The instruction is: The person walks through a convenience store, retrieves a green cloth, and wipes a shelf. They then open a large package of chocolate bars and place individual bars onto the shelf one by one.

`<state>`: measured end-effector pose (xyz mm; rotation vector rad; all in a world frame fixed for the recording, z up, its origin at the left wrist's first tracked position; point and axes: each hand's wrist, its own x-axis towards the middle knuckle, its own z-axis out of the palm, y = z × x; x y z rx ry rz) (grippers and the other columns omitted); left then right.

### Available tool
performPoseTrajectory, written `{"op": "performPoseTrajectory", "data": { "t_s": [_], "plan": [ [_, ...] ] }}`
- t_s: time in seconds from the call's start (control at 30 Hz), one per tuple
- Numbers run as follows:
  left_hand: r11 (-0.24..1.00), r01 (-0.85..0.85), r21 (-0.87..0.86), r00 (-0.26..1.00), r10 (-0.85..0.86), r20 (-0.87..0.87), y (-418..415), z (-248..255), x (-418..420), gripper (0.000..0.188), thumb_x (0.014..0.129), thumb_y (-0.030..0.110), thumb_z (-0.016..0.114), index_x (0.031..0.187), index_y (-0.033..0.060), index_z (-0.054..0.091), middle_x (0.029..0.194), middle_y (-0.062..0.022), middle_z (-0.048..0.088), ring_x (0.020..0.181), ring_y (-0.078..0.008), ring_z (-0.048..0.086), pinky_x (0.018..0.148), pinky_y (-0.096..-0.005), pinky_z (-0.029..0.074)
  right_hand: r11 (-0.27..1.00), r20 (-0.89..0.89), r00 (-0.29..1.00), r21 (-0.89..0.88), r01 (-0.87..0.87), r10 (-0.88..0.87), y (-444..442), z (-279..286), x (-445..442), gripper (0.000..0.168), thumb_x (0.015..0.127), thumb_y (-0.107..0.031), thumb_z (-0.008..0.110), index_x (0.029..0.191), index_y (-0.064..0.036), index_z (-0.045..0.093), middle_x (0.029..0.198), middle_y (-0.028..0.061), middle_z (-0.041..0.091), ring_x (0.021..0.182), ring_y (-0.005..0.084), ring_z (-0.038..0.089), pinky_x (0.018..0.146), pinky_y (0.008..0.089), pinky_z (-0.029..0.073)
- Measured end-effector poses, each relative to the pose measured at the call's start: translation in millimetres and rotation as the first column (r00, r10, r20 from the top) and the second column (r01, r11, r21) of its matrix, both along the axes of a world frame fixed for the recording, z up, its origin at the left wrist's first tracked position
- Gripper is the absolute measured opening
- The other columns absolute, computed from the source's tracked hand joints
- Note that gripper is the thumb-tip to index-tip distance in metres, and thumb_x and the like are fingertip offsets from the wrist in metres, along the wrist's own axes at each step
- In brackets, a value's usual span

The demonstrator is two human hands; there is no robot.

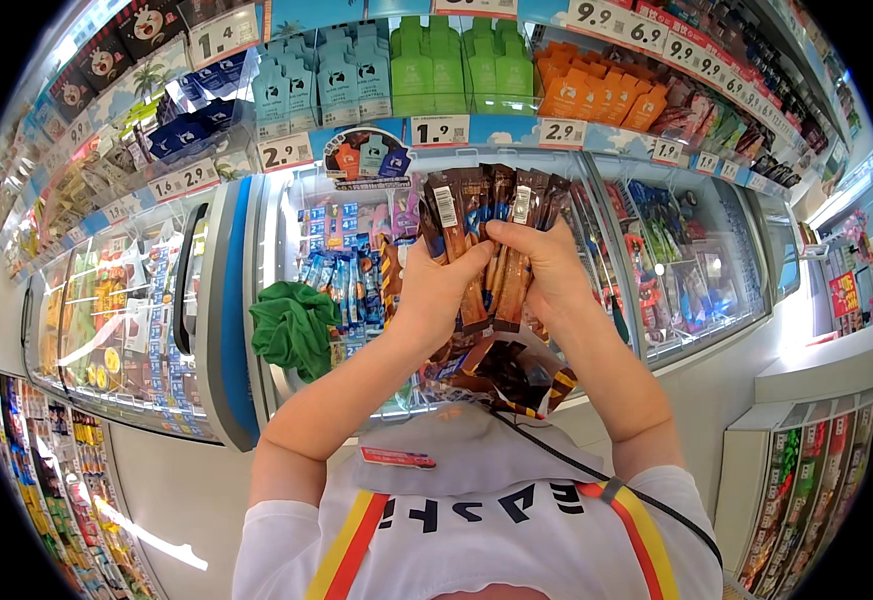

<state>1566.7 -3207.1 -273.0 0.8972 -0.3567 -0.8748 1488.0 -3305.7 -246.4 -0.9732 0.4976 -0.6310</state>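
Between them, my left hand (444,277) and my right hand (545,262) grip a bundle of several brown ice cream packets (509,292). Both thumbs lie across the front of the wrappers, and two packets show printed codes. Below the bundle, close to my chest, a torn-topped brown plastic bag (515,367) gapes with a dark inside; its contents are hard to make out. Beneath my hands is the open chest freezer (279,202), where blue-wrapped packets (350,289) stand left of my left hand. A crumpled green cloth (294,326) rests on the freezer's left front edge.
Above the freezer run shelves with light blue pouches (354,71), green pouches (427,67) and orange pouches (601,90). Price tags (440,130) line the shelf edge. A freezer lid with a black handle (192,277) stands left; another glass-topped freezer (688,262) adjoins at right.
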Motion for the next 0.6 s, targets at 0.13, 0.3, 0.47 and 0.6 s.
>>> {"op": "performPoseTrajectory", "data": {
  "t_s": [0.13,0.3,0.47,0.6],
  "plan": [
    [0.986,-0.139,-0.086,0.989,0.143,0.031,-16.5,9.9,15.0,0.021,0.083,0.0,0.06,0.104,-0.0006,0.058,0.099,-0.0084,0.063,0.089,-0.0148,0.061,0.078,-0.0292,0.05,0.998,0.139,0.99,-0.068,0.012,-0.003,-7.9,15.1,13.7,0.025,0.075,0.006,0.061,0.1,0.002,0.057,0.091,0.0125,0.066,0.08,0.0185,0.064,0.075,0.0319,0.052],
    [0.983,-0.157,-0.099,0.947,0.178,0.267,-27.6,30.6,34.0,0.02,0.084,0.0,0.058,0.104,-0.0003,0.055,0.097,-0.0084,0.062,0.087,-0.0174,0.061,0.08,-0.0314,0.05,0.989,0.109,0.994,-0.15,-0.011,0.028,-19.4,45.4,38.2,0.03,0.074,0.007,0.062,0.102,0.003,0.056,0.092,0.0144,0.066,0.082,0.0208,0.065,0.076,0.0327,0.052],
    [0.958,-0.117,-0.261,0.895,0.215,0.39,-29.9,61.1,68.5,0.011,0.087,0.005,0.056,0.098,0.0007,0.054,0.091,-0.0074,0.062,0.085,-0.0156,0.06,0.077,-0.0308,0.048,0.924,0.204,0.979,-0.376,0.071,0.008,-53.4,98.2,60.9,0.029,0.073,0.005,0.064,0.1,0.002,0.054,0.081,0.0111,0.062,0.068,0.0207,0.063,0.062,0.0357,0.055],
    [0.968,-0.135,-0.211,0.886,0.213,0.411,-12.0,73.1,97.6,0.009,0.088,0.006,0.055,0.095,0.0019,0.053,0.088,-0.0083,0.061,0.077,-0.0144,0.058,0.067,-0.0288,0.046,0.608,0.343,0.939,-0.745,0.276,-0.007,-92.0,175.1,85.6,0.028,0.076,0.0,0.066,0.101,0.002,0.055,0.081,0.0074,0.062,0.066,0.0122,0.059,0.059,0.0256,0.05]
  ]
}}
